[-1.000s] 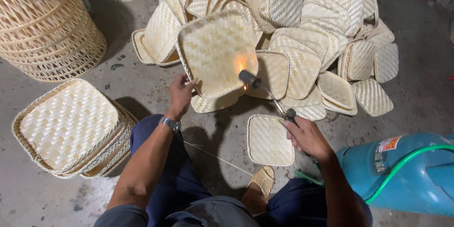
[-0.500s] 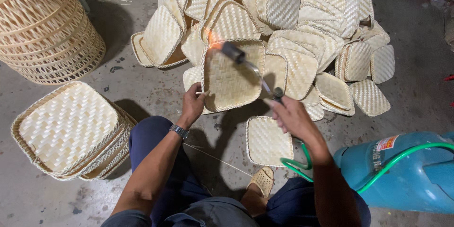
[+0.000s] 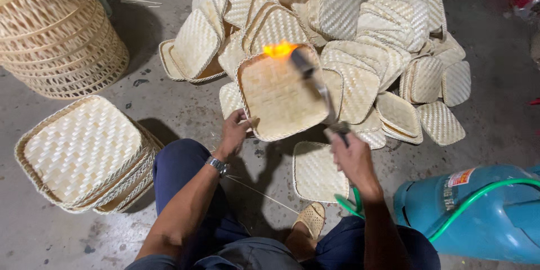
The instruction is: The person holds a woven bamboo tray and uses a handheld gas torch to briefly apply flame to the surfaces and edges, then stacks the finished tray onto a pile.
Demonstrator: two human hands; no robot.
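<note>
My left hand [image 3: 236,131] grips the near left rim of a square woven bamboo tray [image 3: 278,95], tilted with its inside toward me. My right hand [image 3: 351,157] holds a gas torch [image 3: 315,81] by its handle. The torch's nozzle points at the tray's far rim, where an orange flame [image 3: 279,49] burns. A green hose [image 3: 461,208] runs from near my right wrist toward a teal gas cylinder [image 3: 484,219] at the lower right. I wear a watch on my left wrist.
A big heap of similar woven trays [image 3: 365,39] lies on the concrete floor ahead. A stack of upturned trays [image 3: 84,152] sits to my left, tall round baskets [image 3: 53,28] at the far left. One tray [image 3: 318,171] lies by my sandalled foot [image 3: 308,225].
The tray has been turned and now faces me more squarely. My right hand swung the torch upward, and the flame moved from the tray's left edge to its far rim.
</note>
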